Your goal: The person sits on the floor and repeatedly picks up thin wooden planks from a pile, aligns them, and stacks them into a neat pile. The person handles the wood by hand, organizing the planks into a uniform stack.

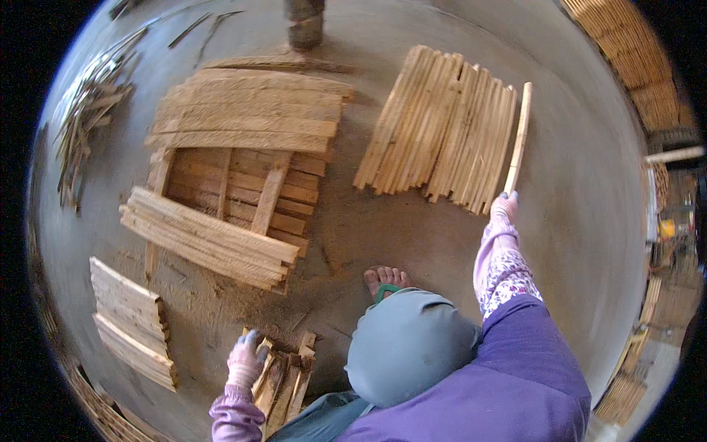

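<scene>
**Pale wooden strip [519,140] held at its near end by the right hand [504,206]**

Nearest, the left hand [247,361] is at a pile of short, rough wooden pieces [283,387], its fingers bent over the upper edge; I cannot tell whether it grips one. Beyond the knee, the front of a foot [387,278] shows in a green sandal.

Further out, with the arm extended, the right hand has its fingers closed on the strip's near end. The strip is long, narrow and light yellowish, with darker marks along its length. It lies just right of a row of similar slats [442,125], a thin band of floor showing between. Its long axis points away from the person, the far end leaning slightly right, roughly parallel to the nearest slats.

To the left of that row stands a larger stack of planks [250,110], and past it a dark post [305,26].
</scene>
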A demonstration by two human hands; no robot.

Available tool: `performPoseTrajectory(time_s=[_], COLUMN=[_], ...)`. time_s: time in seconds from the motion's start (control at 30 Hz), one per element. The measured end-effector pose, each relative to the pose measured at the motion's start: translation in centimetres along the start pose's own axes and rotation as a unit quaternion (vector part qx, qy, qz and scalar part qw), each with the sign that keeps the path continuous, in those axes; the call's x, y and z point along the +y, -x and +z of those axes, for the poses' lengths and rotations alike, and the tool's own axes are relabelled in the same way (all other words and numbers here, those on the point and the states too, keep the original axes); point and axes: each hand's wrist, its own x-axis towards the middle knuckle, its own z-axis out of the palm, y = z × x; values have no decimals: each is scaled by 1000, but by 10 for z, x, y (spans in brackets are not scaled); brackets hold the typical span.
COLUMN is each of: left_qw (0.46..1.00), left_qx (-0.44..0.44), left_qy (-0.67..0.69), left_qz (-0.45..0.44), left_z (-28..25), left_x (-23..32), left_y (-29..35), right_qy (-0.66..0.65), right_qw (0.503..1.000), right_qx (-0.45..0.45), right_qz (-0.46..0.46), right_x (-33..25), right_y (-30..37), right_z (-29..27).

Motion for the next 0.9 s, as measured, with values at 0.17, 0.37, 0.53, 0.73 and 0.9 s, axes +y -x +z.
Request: performPoseTrajectory(time_s=[0.17, 0.37, 0.53, 0.73, 0.9], left_qw=[998, 999, 999, 932, 909], left_qx=[-59, -20, 28, 294, 398], left_qy=[18, 20, 24, 99, 1], left_qz=[-16, -22, 18, 186, 126], left_z=[13, 4, -29, -75, -99], left_x=[-2, -1, 25, 79, 112], left_y=[10, 16, -1, -37, -101], right_qy=[17, 48, -77, -70, 197], right_qw=[999, 990, 931, 617, 617], right_qx=[-8, -128, 85, -68, -124], right_qz=[41, -23, -347, -781, -752], right_x=[19, 11, -117, -294, -380], right_y=[-22, -39, 46, 277, 357], right_z=[42, 54, 17, 10, 7])
